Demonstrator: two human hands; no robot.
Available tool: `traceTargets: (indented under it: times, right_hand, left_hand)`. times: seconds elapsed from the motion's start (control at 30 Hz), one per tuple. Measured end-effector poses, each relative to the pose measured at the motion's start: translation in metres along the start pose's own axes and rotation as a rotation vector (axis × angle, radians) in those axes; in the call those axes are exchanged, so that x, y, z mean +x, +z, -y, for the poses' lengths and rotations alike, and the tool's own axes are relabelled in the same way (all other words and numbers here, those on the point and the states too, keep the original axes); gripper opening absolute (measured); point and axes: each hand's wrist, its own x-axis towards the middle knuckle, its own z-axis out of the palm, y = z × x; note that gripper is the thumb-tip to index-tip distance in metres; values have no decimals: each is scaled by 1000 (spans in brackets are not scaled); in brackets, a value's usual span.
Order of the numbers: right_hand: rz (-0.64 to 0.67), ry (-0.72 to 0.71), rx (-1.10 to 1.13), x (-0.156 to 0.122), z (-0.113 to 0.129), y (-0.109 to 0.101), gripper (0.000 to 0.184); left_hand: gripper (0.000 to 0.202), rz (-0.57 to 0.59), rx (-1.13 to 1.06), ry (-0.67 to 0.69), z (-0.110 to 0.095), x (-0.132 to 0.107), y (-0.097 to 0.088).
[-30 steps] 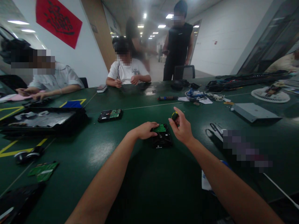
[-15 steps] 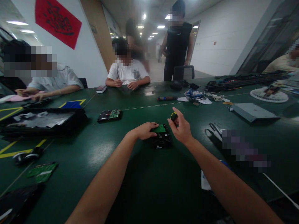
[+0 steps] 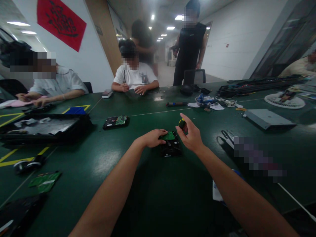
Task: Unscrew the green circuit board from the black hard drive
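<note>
A black hard drive [image 3: 172, 148] with a green circuit board [image 3: 170, 135] lies on the table in front of me. My left hand [image 3: 156, 137] grips its left side, thumb and fingers on the drive. My right hand [image 3: 190, 134] is raised just right of the drive, its fingers curled round a screwdriver with a black and yellow handle [image 3: 182, 123]. The screwdriver's shaft and tip are hard to make out. Another hard drive [image 3: 116, 121] lies farther back, left of my hands.
A black tray-like casing [image 3: 46, 126] and a loose green circuit board [image 3: 45, 181] lie on the left. At right are a grey metal box [image 3: 269, 118] and a bowl of small parts [image 3: 206, 100]. Co-workers sit across the green table [image 3: 103, 197]; others stand behind.
My right hand has shifted slightly left with the screwdriver. My left hand stays on the hard drive. The standing person in black has moved an arm.
</note>
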Motion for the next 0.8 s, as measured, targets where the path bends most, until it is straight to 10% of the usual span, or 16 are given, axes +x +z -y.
traceTargets:
  times: [0.8]
  right_hand:
    - [-119, -161, 32, -1, -8, 11, 56]
  left_hand:
    - [63, 4, 12, -9, 4, 1, 3]
